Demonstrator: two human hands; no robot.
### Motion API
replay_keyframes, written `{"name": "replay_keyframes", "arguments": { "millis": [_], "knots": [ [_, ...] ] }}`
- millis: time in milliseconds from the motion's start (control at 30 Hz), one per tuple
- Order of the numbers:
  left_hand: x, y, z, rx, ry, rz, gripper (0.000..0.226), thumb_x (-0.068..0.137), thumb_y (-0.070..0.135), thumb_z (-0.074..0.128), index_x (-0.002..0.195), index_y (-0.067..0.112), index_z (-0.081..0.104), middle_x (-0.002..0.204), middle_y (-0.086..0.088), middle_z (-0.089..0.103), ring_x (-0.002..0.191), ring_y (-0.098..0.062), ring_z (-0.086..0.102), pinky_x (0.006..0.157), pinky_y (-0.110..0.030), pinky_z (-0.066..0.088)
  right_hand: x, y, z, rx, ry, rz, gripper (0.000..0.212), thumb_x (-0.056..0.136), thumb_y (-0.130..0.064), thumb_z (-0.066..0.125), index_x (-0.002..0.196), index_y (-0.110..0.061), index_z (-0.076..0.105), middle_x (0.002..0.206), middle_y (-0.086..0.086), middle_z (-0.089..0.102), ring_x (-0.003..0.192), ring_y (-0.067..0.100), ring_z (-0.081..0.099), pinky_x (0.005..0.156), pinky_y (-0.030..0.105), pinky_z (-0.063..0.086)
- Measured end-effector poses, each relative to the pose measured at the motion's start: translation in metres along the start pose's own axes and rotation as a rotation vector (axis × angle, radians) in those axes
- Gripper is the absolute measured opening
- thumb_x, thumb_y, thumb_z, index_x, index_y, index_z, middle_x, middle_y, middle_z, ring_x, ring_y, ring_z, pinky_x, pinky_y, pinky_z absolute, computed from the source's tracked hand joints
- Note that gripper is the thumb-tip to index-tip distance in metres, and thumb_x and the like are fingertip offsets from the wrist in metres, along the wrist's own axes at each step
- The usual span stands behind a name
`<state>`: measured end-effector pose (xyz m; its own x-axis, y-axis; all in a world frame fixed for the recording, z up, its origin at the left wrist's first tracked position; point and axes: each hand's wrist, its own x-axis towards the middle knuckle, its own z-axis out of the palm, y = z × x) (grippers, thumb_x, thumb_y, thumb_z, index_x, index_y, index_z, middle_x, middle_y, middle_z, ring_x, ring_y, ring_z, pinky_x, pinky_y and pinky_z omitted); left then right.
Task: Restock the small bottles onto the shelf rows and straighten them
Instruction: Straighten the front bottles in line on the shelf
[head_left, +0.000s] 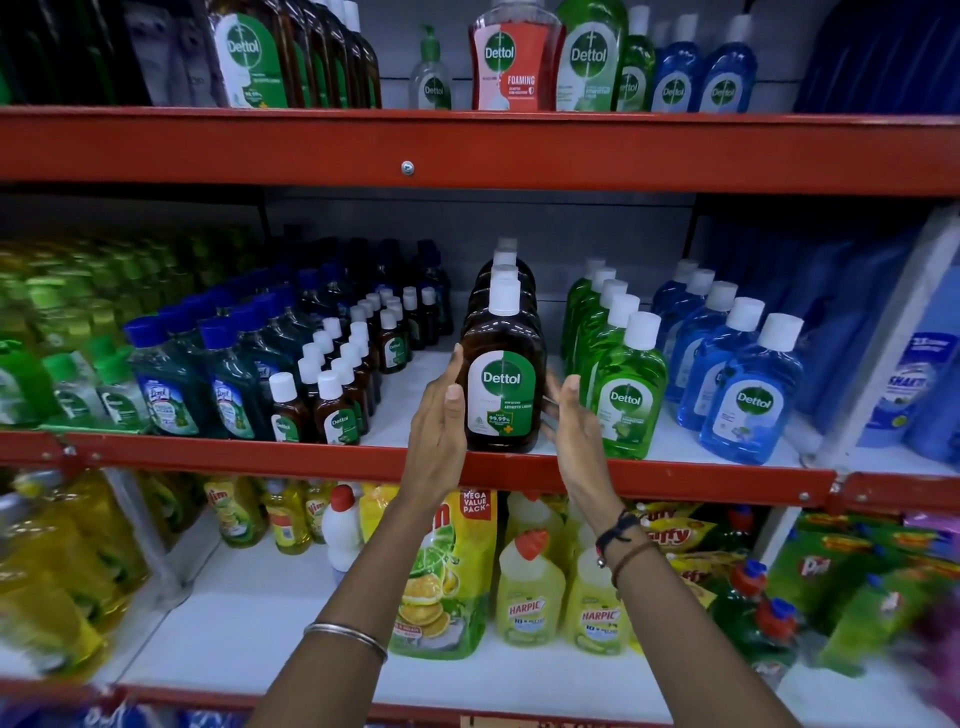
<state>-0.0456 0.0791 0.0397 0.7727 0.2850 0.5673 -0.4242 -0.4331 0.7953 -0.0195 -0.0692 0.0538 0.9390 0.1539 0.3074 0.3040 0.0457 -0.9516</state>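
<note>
On the middle shelf (675, 475) a row of brown Dettol bottles runs back from the front edge. The front brown bottle (503, 382) stands upright with its green and white label facing me. My left hand (439, 423) lies flat against its left side, fingers straight. My right hand (569, 415) is beside its right side, fingers spread, touching or nearly touching it. Neither hand wraps around it. Left of this row stand two rows of small brown bottles (337, 384) with white caps.
Green Dettol bottles (626, 387) stand right of my right hand, blue ones (748, 392) further right. Dark Lizol bottles (228, 384) fill the left. A bare white strip of shelf lies between the small bottles and the brown row. The red upper shelf rail (467, 150) hangs above.
</note>
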Motion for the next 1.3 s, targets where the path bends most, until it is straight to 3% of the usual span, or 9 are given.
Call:
{"name": "replay_keyframes", "arguments": {
  "millis": [200, 300, 400, 500, 667, 767, 933, 1200, 1300],
  "knots": [
    [-0.016, 0.011, 0.026, 0.023, 0.213, 0.184, 0.056, 0.099, 0.056, 0.023, 0.143, 0.027, 0.041, 0.142, 0.006, 0.037, 0.138, -0.010, 0.034, 0.112, -0.027, 0.030, -0.020, -0.002, -0.021, -0.041, 0.131, -0.274, 0.065, 0.085, -0.074, 0.028, 0.137, -0.037, 0.040, 0.146, -0.003, 0.047, 0.133, 0.006, 0.044, 0.110, 0.023, 0.036],
    [-0.027, 0.028, 0.054, -0.005, 0.071, 0.314, 0.052, 0.101, 0.053, 0.024, 0.139, 0.024, 0.043, 0.142, -0.005, 0.042, 0.135, -0.006, 0.037, 0.109, -0.017, 0.030, -0.028, 0.006, -0.048, 0.061, 0.393, -0.392, 0.053, 0.092, -0.061, 0.030, 0.134, -0.032, 0.047, 0.141, 0.000, 0.050, 0.133, 0.010, 0.044, 0.110, 0.028, 0.037],
    [-0.028, 0.045, 0.088, -0.062, -0.207, 0.241, 0.051, 0.099, 0.047, 0.023, 0.145, 0.029, 0.036, 0.146, 0.003, 0.038, 0.137, 0.001, 0.032, 0.111, -0.014, 0.025, -0.023, 0.015, -0.071, 0.063, 0.453, -0.291, 0.065, 0.088, -0.071, 0.028, 0.139, -0.034, 0.041, 0.151, -0.003, 0.041, 0.140, 0.010, 0.034, 0.117, 0.042, 0.029],
    [-0.018, 0.054, 0.111, -0.077, -0.286, 0.048, 0.056, 0.096, 0.057, 0.016, 0.148, 0.035, 0.021, 0.148, 0.013, 0.026, 0.136, 0.008, 0.023, 0.112, -0.014, 0.019, -0.016, 0.016, -0.084, 0.072, 0.333, -0.156, 0.083, 0.075, -0.086, 0.026, 0.142, -0.037, 0.035, 0.154, -0.007, 0.035, 0.140, 0.005, 0.034, 0.118, 0.039, 0.029],
    [-0.008, 0.053, 0.125, -0.115, -0.250, -0.066, 0.086, 0.082, 0.085, 0.009, 0.153, 0.037, 0.019, 0.160, 0.007, 0.023, 0.145, -0.005, 0.023, 0.122, -0.042, 0.021, -0.009, 0.010, -0.099, 0.120, 0.177, -0.073, 0.100, 0.062, -0.095, 0.028, 0.141, -0.033, 0.039, 0.148, -0.009, 0.043, 0.126, -0.010, 0.043, 0.099, 0.008, 0.037],
    [-0.010, 0.050, 0.125, -0.152, -0.235, -0.094, 0.076, 0.079, 0.087, 0.012, 0.146, 0.052, 0.023, 0.153, 0.014, 0.030, 0.142, -0.006, 0.030, 0.118, -0.048, 0.029, -0.006, 0.005, -0.107, 0.130, 0.109, -0.047, 0.106, 0.059, -0.096, 0.030, 0.141, -0.029, 0.041, 0.141, -0.010, 0.049, 0.122, -0.013, 0.044, 0.100, 0.010, 0.038],
    [-0.015, 0.054, 0.125, -0.151, -0.184, -0.092, 0.072, 0.077, 0.089, 0.013, 0.140, 0.057, 0.025, 0.134, 0.037, 0.030, 0.138, -0.005, 0.034, 0.116, -0.049, 0.032, -0.001, 0.001, -0.113, 0.179, 0.058, -0.033, 0.105, 0.060, -0.093, 0.031, 0.140, -0.026, 0.042, 0.135, -0.009, 0.050, 0.117, -0.008, 0.048, 0.109, 0.024, 0.038],
    [-0.015, 0.048, 0.132, -0.103, -0.101, -0.077, 0.074, 0.086, 0.081, 0.012, 0.148, 0.044, 0.029, 0.132, 0.044, 0.028, 0.137, 0.002, 0.031, 0.117, -0.047, 0.031, 0.001, 0.004, -0.119, 0.181, 0.017, -0.015, 0.111, 0.053, -0.098, 0.033, 0.140, -0.029, 0.041, 0.148, 0.001, 0.045, 0.135, 0.010, 0.042, 0.116, 0.032, 0.031],
    [-0.020, 0.052, 0.139, -0.119, -0.012, -0.036, 0.069, 0.088, 0.078, 0.016, 0.145, 0.042, 0.033, 0.136, 0.026, 0.037, 0.131, 0.010, 0.033, 0.115, -0.022, 0.029, -0.007, 0.005, -0.122, 0.198, 0.084, -0.061, 0.100, 0.060, -0.094, 0.035, 0.138, -0.032, 0.039, 0.147, -0.006, 0.041, 0.136, 0.010, 0.040, 0.113, 0.029, 0.033]
  ]
}}
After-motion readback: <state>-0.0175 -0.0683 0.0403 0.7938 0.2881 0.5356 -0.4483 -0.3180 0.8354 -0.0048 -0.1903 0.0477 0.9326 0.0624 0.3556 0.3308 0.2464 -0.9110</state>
